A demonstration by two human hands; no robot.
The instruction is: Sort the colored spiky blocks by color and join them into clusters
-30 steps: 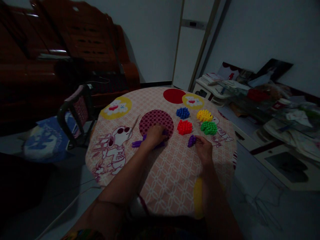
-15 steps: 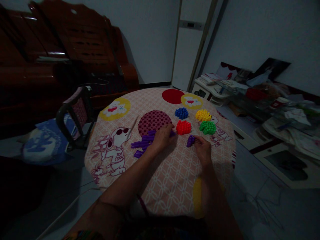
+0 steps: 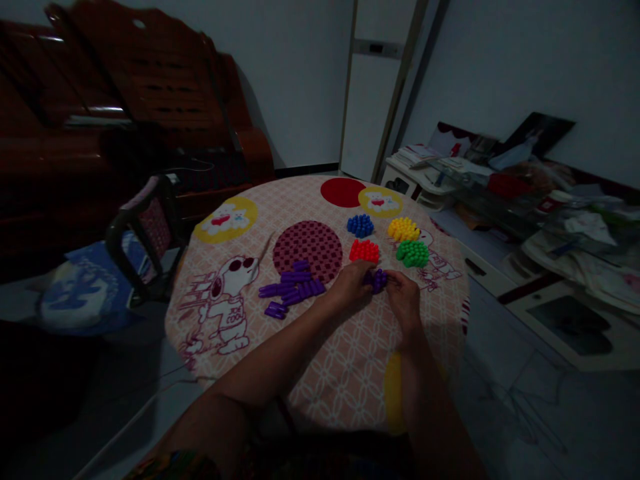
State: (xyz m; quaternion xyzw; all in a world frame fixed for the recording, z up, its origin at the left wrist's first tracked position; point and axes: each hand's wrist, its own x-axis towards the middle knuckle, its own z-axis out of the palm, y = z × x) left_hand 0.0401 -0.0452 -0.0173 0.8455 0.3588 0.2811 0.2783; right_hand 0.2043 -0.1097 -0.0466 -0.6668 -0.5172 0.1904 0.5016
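Your right hand (image 3: 403, 295) is pinching the purple cluster (image 3: 379, 281) toward the worktop's right edge, your left hand (image 3: 351, 285) showing no clear grip, four clusters (image 3: 365, 251) standing gathered, purple pegs (image 3: 291, 291) lying loose leftward.

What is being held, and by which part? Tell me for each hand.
The right hand holds the purple cluster by its right edge. The left hand is at the cluster's left side; whether it grips anything is hidden.

Dim overall, colors muted across the table (image 3: 340, 380). Behind its left side, faint glare streaks the sofa (image 3: 165, 90), with soft shadow on the wall (image 3: 300, 87); clutter (image 3: 467, 167) right of it looks soft.
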